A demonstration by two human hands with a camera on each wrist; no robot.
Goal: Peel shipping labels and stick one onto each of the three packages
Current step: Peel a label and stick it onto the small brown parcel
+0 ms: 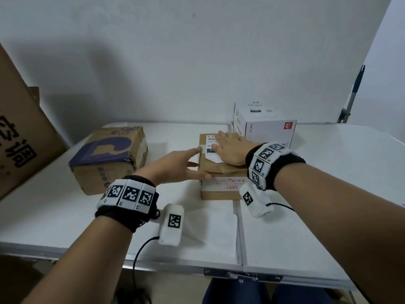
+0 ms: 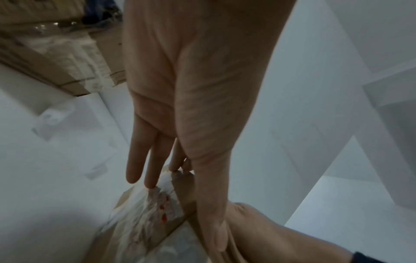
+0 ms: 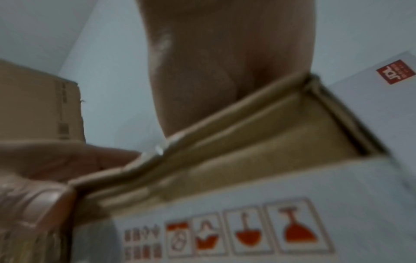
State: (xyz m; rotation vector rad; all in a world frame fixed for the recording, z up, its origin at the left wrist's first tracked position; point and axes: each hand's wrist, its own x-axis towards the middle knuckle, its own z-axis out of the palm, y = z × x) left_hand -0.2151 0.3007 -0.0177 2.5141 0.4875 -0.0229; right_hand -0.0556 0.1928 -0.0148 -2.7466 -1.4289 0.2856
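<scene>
A flat brown package [image 1: 221, 172] lies mid-table with a white shipping label [image 1: 210, 148] on its top. My right hand [image 1: 228, 145] lies flat on that label, fingers straight. My left hand [image 1: 188, 159] reaches in from the left with straight fingers; its index tip touches the label's left edge and its thumb rests on the near top edge. The left wrist view shows these fingers [image 2: 155, 160] on the taped box [image 2: 139, 222]. The right wrist view has my palm [image 3: 213, 71] on the box top [image 3: 247, 142]. A brown-and-blue package [image 1: 109, 156] stands at left. A white package [image 1: 267, 126] at the back carries a label [image 1: 258, 108].
A sheet of white backing paper [image 1: 219, 229] lies on the white folding table [image 1: 317, 194] near the front edge. A large cardboard box [image 1: 22, 132] leans at the far left. A pole [image 1: 352, 95] stands behind the table's right corner. Wall close behind.
</scene>
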